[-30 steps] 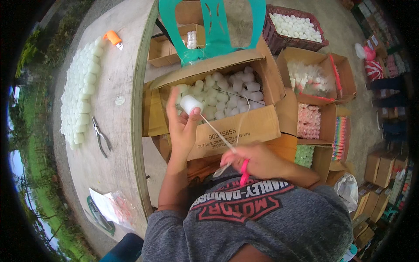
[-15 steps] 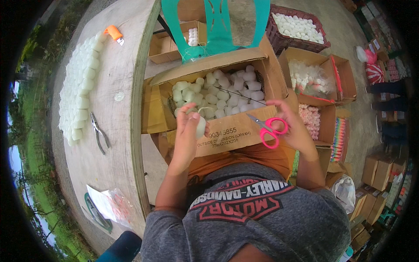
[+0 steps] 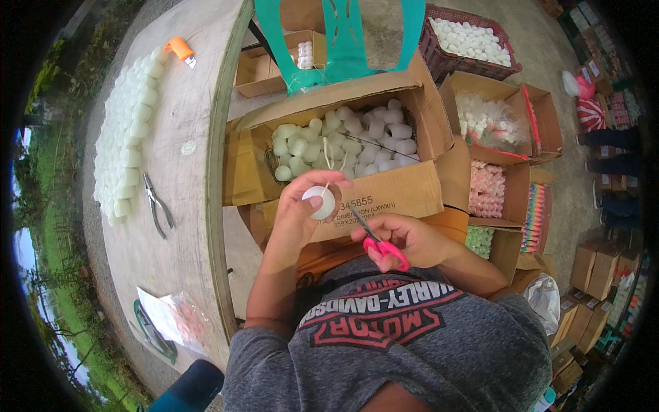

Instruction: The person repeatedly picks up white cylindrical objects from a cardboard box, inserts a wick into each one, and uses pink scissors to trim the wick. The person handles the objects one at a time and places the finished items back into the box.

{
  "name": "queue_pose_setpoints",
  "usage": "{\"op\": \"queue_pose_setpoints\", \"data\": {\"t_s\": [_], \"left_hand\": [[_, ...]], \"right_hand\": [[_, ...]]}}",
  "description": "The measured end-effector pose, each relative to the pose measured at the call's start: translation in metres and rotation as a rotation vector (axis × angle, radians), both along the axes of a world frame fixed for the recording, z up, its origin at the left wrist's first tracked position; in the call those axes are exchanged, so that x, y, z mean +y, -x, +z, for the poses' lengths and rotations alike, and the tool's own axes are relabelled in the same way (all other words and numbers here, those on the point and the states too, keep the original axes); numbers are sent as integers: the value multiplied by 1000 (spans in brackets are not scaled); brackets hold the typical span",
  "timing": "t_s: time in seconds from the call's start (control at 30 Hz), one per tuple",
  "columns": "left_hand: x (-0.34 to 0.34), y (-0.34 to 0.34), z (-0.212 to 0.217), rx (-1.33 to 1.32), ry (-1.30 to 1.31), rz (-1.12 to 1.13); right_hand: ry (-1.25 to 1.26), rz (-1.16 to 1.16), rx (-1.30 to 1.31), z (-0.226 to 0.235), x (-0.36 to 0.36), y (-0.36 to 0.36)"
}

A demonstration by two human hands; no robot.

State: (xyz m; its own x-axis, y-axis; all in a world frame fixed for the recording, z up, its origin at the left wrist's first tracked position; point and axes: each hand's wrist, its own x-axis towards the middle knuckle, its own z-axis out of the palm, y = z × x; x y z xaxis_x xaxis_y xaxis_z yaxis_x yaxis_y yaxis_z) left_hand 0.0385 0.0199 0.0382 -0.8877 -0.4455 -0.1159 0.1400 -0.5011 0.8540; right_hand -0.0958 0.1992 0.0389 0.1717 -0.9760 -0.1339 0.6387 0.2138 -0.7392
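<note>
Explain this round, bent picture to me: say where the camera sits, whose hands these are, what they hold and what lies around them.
There is no machine here. A person wears a wide fisheye camera on the head, looking down, so straight edges bend and the grey shirt fills the bottom. The left hand holds up a small white candle with a thin wick. The right hand grips pink-handled scissors, blades pointing toward that candle. Just beyond the hands stands an open cardboard box full of similar white candles. To the left is a round wooden table with rows of white candles, pliers, an orange-handled tool and a plastic bag. More boxes of coloured goods stand to the right.
</note>
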Motion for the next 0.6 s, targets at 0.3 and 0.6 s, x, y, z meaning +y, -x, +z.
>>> {"op": "queue_pose_setpoints", "data": {"t_s": [0.3, 0.6], "left_hand": [[-1, -3, 11, 45, 170, -299], [4, 3, 18, 28, 53, -327]], "right_hand": [[60, -19, -44, 1, -3, -3], [-232, -116, 23, 7, 0, -2]]}}
